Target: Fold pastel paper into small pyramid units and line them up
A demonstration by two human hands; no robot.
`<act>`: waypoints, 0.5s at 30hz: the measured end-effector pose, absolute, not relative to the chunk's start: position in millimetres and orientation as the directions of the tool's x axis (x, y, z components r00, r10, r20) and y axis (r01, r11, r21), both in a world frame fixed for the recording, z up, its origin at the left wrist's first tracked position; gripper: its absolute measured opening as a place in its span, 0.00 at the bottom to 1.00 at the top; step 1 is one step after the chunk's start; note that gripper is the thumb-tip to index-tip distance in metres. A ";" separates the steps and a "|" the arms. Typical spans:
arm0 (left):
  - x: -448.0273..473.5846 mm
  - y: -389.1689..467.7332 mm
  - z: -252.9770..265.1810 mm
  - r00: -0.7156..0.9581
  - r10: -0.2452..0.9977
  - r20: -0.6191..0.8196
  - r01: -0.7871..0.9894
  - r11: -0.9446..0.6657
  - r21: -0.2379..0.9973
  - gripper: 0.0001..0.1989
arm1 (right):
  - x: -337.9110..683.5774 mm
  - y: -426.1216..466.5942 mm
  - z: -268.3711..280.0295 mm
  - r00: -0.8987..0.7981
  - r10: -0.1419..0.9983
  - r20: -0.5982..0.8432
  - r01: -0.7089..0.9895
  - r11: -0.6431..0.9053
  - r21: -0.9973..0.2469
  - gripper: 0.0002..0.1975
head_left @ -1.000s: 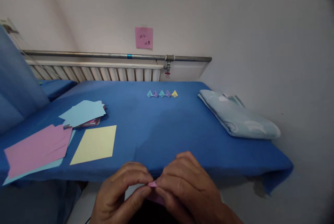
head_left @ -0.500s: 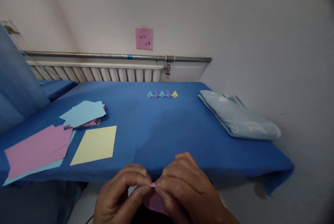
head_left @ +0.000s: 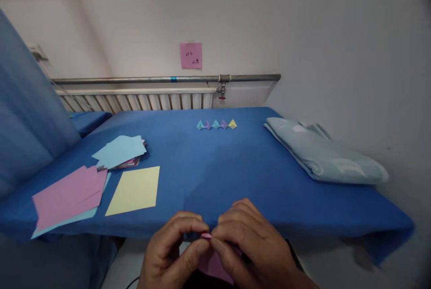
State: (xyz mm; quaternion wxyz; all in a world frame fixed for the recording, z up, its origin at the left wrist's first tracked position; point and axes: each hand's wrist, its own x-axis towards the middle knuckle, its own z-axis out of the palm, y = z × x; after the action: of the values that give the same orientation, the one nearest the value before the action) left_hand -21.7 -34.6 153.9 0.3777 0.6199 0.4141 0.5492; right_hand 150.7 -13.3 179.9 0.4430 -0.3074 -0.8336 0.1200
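Note:
Both hands are close together at the bottom centre, in front of the bed's near edge. My left hand (head_left: 180, 248) pinches the tip of a pink sheet of paper (head_left: 215, 265) between thumb and forefinger. On the same tip, just to the right, my right hand (head_left: 251, 242) pinches with its thumb and forefinger. A small folded pink edge shows between the fingertips; the rest of the sheet hangs below, partly hidden by the hands. At the far side of the bed stands a row of small folded paper shapes (head_left: 216, 124) in blue, purple and yellow.
On the blue-covered bed (head_left: 232, 172), pink sheets (head_left: 72, 194), a yellow sheet (head_left: 136, 190) and a stack topped with light blue paper (head_left: 121, 149) lie to the left. A folded pale blanket (head_left: 323, 152) lies right. Behind are a radiator (head_left: 151, 101) and pipe (head_left: 134, 80).
The view has shifted, so the bed and the things on it appear slightly further right. Both hands still pinch the pink paper; the left thumb and forefinger look a little further apart.

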 end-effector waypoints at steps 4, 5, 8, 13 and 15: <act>-22.6 -32.9 157.7 0.094 0.928 0.360 0.144 -0.371 0.918 0.04 | 151.2 -14.3 179.3 -0.450 0.622 0.641 0.396 0.782 -0.480 0.07; -22.6 -32.6 158.4 0.096 0.928 0.360 0.152 -0.371 0.916 0.04 | 151.5 -14.4 179.4 -0.455 0.620 0.639 0.394 0.784 -0.480 0.07; -22.8 -32.0 160.0 0.093 0.929 0.358 0.171 -0.369 0.914 0.04 | 152.3 -14.2 179.7 -0.452 0.631 0.631 0.403 0.775 -0.487 0.07; -21.3 -34.4 160.9 0.123 0.931 0.345 0.157 -0.361 0.919 0.04 | 153.0 -14.7 180.6 -0.451 0.631 0.631 0.392 0.775 -0.495 0.06; -19.4 -36.2 159.7 0.111 0.927 0.357 0.145 -0.371 0.917 0.04 | 152.9 -15.7 181.3 -0.450 0.637 0.625 0.391 0.770 -0.504 0.07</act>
State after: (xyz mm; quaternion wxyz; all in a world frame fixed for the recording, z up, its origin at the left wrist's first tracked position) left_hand -19.4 -36.2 159.7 0.3758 0.6437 0.4164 0.5206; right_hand 152.9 -15.7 181.3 0.4256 -0.3063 -0.8391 0.1450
